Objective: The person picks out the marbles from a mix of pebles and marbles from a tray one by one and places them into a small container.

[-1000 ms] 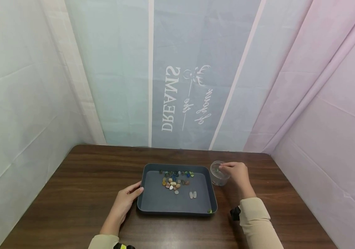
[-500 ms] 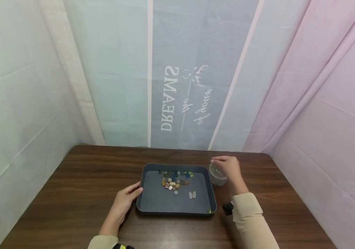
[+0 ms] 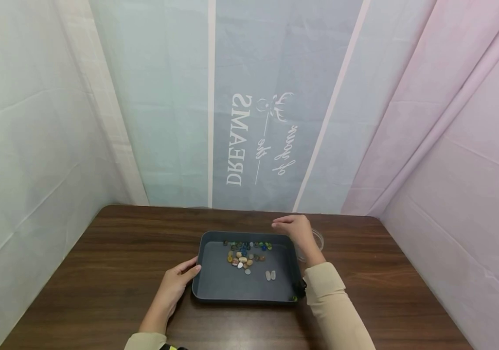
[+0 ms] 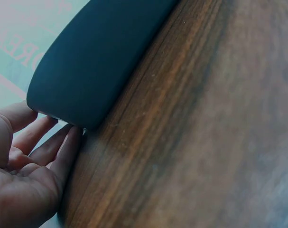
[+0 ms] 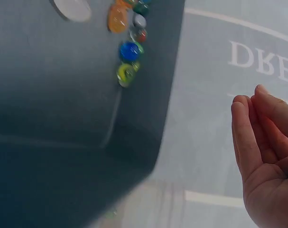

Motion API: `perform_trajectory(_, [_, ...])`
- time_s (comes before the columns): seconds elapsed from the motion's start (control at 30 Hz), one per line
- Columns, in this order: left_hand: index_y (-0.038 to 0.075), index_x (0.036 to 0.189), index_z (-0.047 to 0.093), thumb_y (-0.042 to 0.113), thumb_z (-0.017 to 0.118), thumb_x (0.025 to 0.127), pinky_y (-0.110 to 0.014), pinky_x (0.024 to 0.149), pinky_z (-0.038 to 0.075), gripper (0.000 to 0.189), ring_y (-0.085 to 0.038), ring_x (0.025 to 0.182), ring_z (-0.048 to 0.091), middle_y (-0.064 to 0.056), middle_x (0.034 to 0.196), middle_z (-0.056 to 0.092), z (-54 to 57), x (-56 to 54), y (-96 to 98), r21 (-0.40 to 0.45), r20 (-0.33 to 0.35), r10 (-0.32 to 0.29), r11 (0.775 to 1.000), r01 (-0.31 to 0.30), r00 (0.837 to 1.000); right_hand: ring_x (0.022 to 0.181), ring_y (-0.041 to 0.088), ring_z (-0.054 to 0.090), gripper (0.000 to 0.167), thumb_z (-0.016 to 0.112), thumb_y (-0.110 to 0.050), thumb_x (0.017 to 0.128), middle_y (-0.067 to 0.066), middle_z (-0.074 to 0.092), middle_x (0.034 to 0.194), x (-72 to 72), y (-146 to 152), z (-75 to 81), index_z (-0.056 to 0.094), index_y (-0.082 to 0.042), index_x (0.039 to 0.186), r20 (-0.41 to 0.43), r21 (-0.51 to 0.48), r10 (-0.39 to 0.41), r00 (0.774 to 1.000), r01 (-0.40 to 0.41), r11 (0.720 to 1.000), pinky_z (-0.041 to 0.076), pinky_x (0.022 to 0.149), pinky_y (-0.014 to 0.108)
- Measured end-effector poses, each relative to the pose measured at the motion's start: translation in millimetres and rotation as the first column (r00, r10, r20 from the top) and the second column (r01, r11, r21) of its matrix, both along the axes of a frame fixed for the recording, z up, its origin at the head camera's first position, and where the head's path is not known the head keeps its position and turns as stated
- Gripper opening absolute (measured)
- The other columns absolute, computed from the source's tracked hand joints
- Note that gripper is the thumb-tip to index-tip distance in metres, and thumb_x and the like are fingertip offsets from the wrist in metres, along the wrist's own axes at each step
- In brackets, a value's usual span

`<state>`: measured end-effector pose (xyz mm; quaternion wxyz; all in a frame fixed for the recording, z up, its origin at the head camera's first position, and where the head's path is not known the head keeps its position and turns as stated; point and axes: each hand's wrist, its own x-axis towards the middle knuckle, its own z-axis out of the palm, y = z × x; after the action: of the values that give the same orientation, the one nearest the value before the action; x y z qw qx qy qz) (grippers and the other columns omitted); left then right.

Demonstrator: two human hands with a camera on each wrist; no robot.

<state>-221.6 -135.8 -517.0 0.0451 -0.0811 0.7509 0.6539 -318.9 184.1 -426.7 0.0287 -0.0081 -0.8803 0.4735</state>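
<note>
Left hand gripping the tray of stones, a person poises the right hand near its far edge, fingertips together, contents untellable. Sorting seems underway, calling for a precise reach.

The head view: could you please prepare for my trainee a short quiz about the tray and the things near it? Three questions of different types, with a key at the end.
1. True or false: the clear round container stands outside the tray.
2. Fill in the missing word: inside the tray, the two pale oblong pebbles lie ___ each other.
3. Multiple choice: what does the left hand hold?
A. The clear round container
B. The edge of the tray
C. The two pale oblong pebbles

Key: 1. True. 2. Beside. 3. B.
</note>
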Motion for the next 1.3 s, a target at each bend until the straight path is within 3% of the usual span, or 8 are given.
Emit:
perform_trajectory(0.2, [0.005,0.138,0.058,0.03,0.063,0.098,-0.051,0.111,0.042,0.047,-0.037,0.138,0.047,-0.018,0.143,0.057,0.3,1.1,1.2,-0.002,-0.002,0.005,1.0,-0.005,1.0,0.097,0.026,0.075,0.021,0.075,-0.014,0.087,0.015,0.077,0.103,-3.0,-12,-14.9,0.077,0.0,0.104,0.057,-0.057,0.063,0.996,-0.06,0.997,0.058,0.09,0.048])
perform_trajectory(0.43, [0.005,0.138,0.059,0.03,0.063,0.098,-0.051,0.111,0.042,0.047,-0.037,0.137,0.048,-0.018,0.142,0.057,1.6,1.4,1.8,0.003,0.0,0.011,1.0,-0.011,1.0,0.081,0.021,0.074,0.012,0.077,-0.013,0.085,0.012,0.077,0.094,-4.5,-15,-19.3,0.08,-0.005,0.094,0.072,0.124,0.041,0.997,-0.05,0.991,0.061,0.077,0.042])
perform_trajectory(0.6, [0.005,0.139,0.058,0.029,0.063,0.098,-0.053,0.113,0.04,0.047,-0.038,0.139,0.046,-0.018,0.144,0.056,1.3,0.4,1.2,0.001,0.003,0.005,1.0,-0.005,1.0,0.075,0.018,0.073,0.008,0.079,-0.01,0.082,0.01,0.077,0.086,-4.2,-15,-22.9,0.08,-0.005,0.089,0.119,0.188,0.025,0.993,-0.047,0.981,0.061,0.071,0.038])
perform_trajectory(0.77, [0.006,0.14,0.057,0.03,0.062,0.099,-0.054,0.114,0.038,0.048,-0.039,0.14,0.044,-0.018,0.145,0.055,0.6,-0.1,0.7,-0.002,0.011,0.004,1.0,-0.004,1.0,0.071,0.016,0.071,0.006,0.079,-0.007,0.081,0.01,0.077,0.082,-4.6,-16,-27.5,0.08,-0.004,0.086,0.106,0.264,0.022,0.994,-0.05,0.963,0.059,0.064,0.033])
perform_trajectory(1.0, [0.006,0.14,0.057,0.031,0.062,0.098,-0.055,0.114,0.038,0.048,-0.039,0.14,0.044,-0.018,0.145,0.055,1.2,0.0,0.6,-0.006,0.015,0.005,1.0,-0.005,1.0,0.065,0.015,0.067,0.005,0.082,-0.005,0.076,0.008,0.075,0.075,-7.5,-19,-33.5,0.079,-0.003,0.079,0.078,0.376,0.051,0.996,-0.077,0.923,0.057,0.062,0.032])
perform_trajectory(1.17, [0.006,0.139,0.058,0.031,0.063,0.098,-0.054,0.113,0.038,0.048,-0.039,0.14,0.045,-0.018,0.145,0.055,2.2,0.1,0.5,-0.005,0.021,0.008,1.0,-0.008,1.0,0.065,0.016,0.067,0.007,0.084,-0.004,0.072,0.007,0.075,0.074,-9.0,-21,-37.8,0.079,-0.004,0.077,0.072,0.418,0.043,0.996,-0.07,0.906,0.057,0.066,0.034])
perform_trajectory(1.3, [0.006,0.139,0.058,0.031,0.063,0.098,-0.054,0.113,0.038,0.048,-0.039,0.14,0.045,-0.018,0.144,0.055,3.1,0.2,0.5,-0.003,0.023,0.009,1.0,-0.009,1.0,0.063,0.014,0.068,0.006,0.084,-0.003,0.073,0.008,0.075,0.072,-9.3,-21,-39.5,0.079,-0.004,0.076,0.074,0.4,0.046,0.996,-0.072,0.914,0.057,0.063,0.032])
